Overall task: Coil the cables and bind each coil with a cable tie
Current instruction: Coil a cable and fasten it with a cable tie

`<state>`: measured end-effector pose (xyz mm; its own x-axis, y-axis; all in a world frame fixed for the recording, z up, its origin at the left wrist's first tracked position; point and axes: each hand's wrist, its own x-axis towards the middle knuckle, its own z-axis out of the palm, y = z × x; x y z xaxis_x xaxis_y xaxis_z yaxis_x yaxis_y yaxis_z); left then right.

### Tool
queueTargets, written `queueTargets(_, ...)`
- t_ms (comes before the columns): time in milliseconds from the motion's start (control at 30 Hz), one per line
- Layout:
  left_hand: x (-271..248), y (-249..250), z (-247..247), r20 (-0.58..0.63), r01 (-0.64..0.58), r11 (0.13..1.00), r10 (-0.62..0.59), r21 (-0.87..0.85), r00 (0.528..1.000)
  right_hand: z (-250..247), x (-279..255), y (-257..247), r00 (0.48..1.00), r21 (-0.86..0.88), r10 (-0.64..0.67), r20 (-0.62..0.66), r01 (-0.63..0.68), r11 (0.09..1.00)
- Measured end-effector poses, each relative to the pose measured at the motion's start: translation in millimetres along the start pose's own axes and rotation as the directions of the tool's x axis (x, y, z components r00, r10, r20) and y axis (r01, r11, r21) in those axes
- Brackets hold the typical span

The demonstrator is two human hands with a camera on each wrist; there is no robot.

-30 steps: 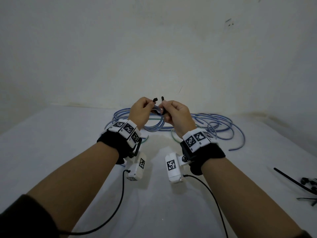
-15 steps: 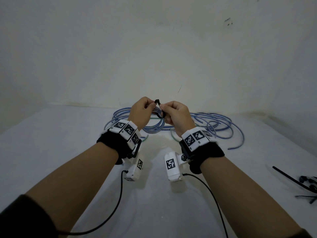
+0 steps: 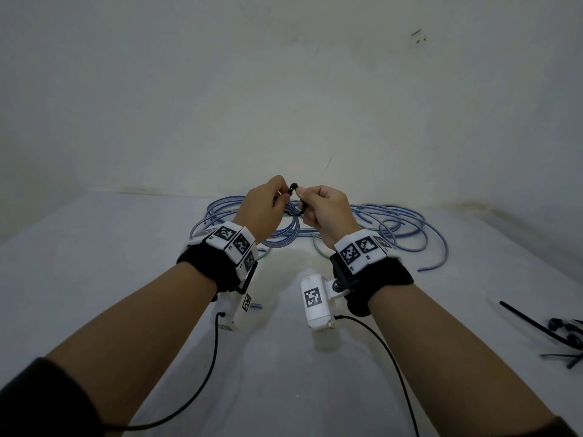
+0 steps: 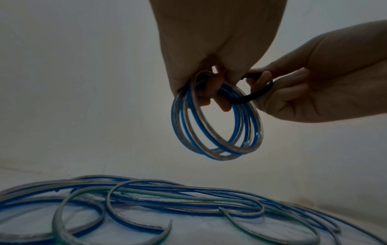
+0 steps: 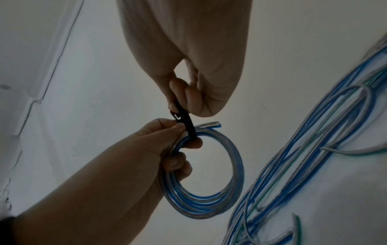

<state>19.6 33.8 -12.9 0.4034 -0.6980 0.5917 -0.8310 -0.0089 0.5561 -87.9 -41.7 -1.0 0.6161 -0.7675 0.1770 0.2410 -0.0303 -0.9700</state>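
Observation:
My left hand (image 3: 277,198) holds a small coil of blue and clear cable (image 4: 249,132) up above the white table (image 3: 126,279), with its fingers curled through the coil (image 5: 199,210). A black cable tie (image 4: 251,97) loops round the coil's top strands. My right hand (image 3: 303,198) pinches the tie (image 5: 185,122) near its head (image 3: 294,187). The left thumb and forefinger (image 5: 178,128) also touch the tie where it meets the coil. In the head view the hands hide most of the coil.
A loose tangle of blue, clear and green-edged cables (image 3: 394,222) lies on the table just beyond the hands, reaching right and left. Several spare black cable ties (image 3: 552,332) lie at the table's right edge. A pale wall (image 3: 284,89) rises behind.
The tie's two ends stood apart a second ago; they have come together into a closed loop between my hands. Both hands stayed almost where they were.

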Motion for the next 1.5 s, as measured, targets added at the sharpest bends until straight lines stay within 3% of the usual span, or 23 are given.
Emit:
queueTargets(100,-3,1,0,0.029,-0.068,0.996,0.066,0.049,0.997,-2,2,0,0.999,0.021,-0.008,-0.034,0.008,1.0)
queueTargets(200,-5,-1,-1,0.054,-0.098,0.993,0.094,0.062,0.994,-5,2,2,1.0,0.025,0.01,0.016,-0.011,1.0)
queueTargets(300,-3,-4,0,0.028,-0.004,0.999,0.006,-0.05,1.0,-4,0,3,0.997,0.009,0.002,0.08,-0.002,1.0)
queueTargets(400,-1,-3,3,0.003,0.104,0.98,-0.105,-0.172,0.995,-3,0,1,0.998,0.067,0.01,0.059,-0.014,0.998)
queueTargets(467,1,-1,4,-0.008,0.112,0.974,-0.116,-0.196,0.993,-2,1,-1,0.998,0.113,0.036,0.051,-0.042,0.993)
queueTargets(667,-8,-5,2,0.052,-0.006,0.982,0.016,-0.189,0.999,-7,9,-8,0.996,0.175,0.036,-0.082,-0.021,0.984)
queueTargets(767,-14,-8,4,0.068,0.01,0.984,0.002,-0.179,0.998,-15,15,-13,0.994,0.127,0.032,-0.107,-0.018,0.992)
queueTargets(900,-6,-10,5,-0.019,0.132,0.974,-0.138,-0.184,0.99,-12,11,-4,0.998,-0.179,0.021,0.055,-0.01,0.984)
queueTargets(1000,-2,-7,5,-0.05,0.151,0.965,-0.165,-0.212,0.985,-8,8,4,0.995,-0.213,-0.006,0.095,0.026,0.977)
queueTargets(1267,-8,-5,3,0.018,0.096,0.979,-0.094,-0.179,0.995,-7,10,1,0.993,-0.061,0.063,0.104,-0.057,0.997)
queueTargets(1500,-14,-3,2,0.112,-0.03,0.989,0.047,-0.148,0.993,-7,19,-5,0.989,-0.006,0.126,-0.082,-0.127,0.992)
